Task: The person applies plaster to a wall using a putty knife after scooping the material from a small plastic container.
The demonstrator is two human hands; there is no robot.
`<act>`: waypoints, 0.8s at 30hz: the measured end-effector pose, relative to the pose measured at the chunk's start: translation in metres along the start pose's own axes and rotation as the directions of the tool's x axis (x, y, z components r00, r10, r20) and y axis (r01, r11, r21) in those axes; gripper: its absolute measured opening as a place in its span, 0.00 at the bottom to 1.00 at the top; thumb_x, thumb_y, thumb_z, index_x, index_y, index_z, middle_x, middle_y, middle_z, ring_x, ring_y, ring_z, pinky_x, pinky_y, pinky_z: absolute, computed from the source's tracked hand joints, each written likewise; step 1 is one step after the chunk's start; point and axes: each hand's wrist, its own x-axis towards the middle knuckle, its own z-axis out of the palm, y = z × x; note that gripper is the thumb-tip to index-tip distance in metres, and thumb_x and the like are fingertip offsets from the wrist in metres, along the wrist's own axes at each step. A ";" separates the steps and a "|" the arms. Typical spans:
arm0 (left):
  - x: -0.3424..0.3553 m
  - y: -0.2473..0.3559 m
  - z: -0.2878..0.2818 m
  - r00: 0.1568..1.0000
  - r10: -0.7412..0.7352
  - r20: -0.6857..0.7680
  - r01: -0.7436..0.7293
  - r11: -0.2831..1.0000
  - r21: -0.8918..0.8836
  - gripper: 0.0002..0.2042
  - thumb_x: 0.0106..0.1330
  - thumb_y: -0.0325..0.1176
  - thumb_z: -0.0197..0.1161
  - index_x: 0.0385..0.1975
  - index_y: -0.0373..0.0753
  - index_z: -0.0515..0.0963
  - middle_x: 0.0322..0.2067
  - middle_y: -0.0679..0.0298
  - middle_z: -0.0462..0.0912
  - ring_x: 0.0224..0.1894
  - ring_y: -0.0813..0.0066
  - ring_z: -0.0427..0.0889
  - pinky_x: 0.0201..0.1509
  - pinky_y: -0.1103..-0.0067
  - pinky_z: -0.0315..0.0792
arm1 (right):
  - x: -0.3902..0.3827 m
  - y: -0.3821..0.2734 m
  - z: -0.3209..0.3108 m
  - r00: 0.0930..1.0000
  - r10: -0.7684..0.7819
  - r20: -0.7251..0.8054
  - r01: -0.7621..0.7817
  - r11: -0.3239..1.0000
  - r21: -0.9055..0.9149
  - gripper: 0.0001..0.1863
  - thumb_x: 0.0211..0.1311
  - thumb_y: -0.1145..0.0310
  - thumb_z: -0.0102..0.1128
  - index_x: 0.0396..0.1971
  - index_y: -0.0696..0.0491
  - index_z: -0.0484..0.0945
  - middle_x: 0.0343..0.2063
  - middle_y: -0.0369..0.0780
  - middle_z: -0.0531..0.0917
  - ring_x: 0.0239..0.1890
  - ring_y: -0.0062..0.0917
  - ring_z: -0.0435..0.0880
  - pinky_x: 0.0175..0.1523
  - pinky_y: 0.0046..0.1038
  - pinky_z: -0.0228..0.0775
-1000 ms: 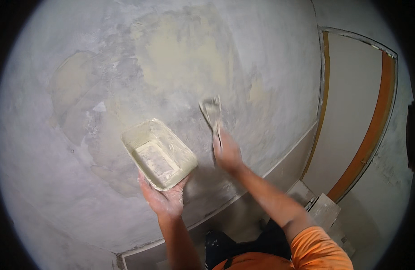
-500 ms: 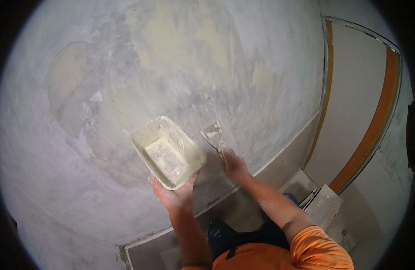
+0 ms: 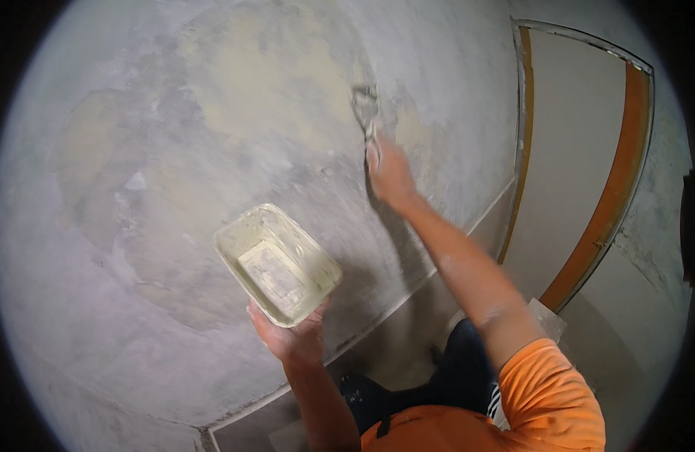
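Note:
My left hand (image 3: pixel 293 337) is closed on the near end of a cream rectangular plastic tub (image 3: pixel 278 264) and supports it from below. Pale filler coats the tub's walls and bottom. My right hand (image 3: pixel 390 172) grips the handle of a putty knife (image 3: pixel 365 105), its fingers wrapped round it. The blade is up against the grey wall (image 3: pixel 287 169), beside the right edge of a large yellowish filler patch (image 3: pixel 264 83). Pale smears mark both my hands and my right forearm.
To the right stands a pale door panel (image 3: pixel 574 128) with an orange-brown strip (image 3: pixel 600 218) along its side. A light trim edge (image 3: pixel 378 324) runs along the wall's foot. A pale board (image 3: pixel 547 320) lies near my right elbow.
My right hand has moved up the wall with the putty knife, away from beside the tub. The tub in my left hand has shifted only slightly. The view has turned a little.

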 end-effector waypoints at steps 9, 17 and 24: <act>-0.010 0.015 0.001 0.979 -0.179 -0.096 0.154 0.962 -0.227 0.30 0.77 0.54 0.45 0.67 0.35 0.65 0.61 0.52 0.73 0.58 0.56 0.80 0.52 0.58 0.84 | -0.219 0.013 -0.005 0.974 0.014 0.226 -0.028 0.998 0.059 0.24 0.76 0.67 0.48 0.65 0.64 0.68 0.58 0.58 0.77 0.60 0.53 0.76 0.65 0.44 0.68; -0.022 -0.007 0.006 0.982 -0.082 -0.172 0.030 0.957 -0.287 0.25 0.76 0.48 0.52 0.63 0.36 0.68 0.55 0.55 0.75 0.54 0.59 0.81 0.47 0.61 0.85 | -0.032 -0.055 -0.011 0.970 -0.239 -0.053 0.244 0.935 0.257 0.23 0.75 0.68 0.49 0.64 0.62 0.69 0.46 0.59 0.82 0.50 0.56 0.79 0.55 0.47 0.71; -0.011 -0.026 -0.022 0.999 0.005 -0.045 -0.016 0.965 -0.260 0.28 0.68 0.39 0.58 0.67 0.37 0.64 0.59 0.55 0.73 0.58 0.60 0.78 0.55 0.58 0.80 | -0.081 -0.015 0.044 0.986 -0.162 0.047 0.159 0.985 0.060 0.18 0.75 0.66 0.49 0.59 0.59 0.72 0.47 0.56 0.80 0.48 0.55 0.79 0.51 0.49 0.72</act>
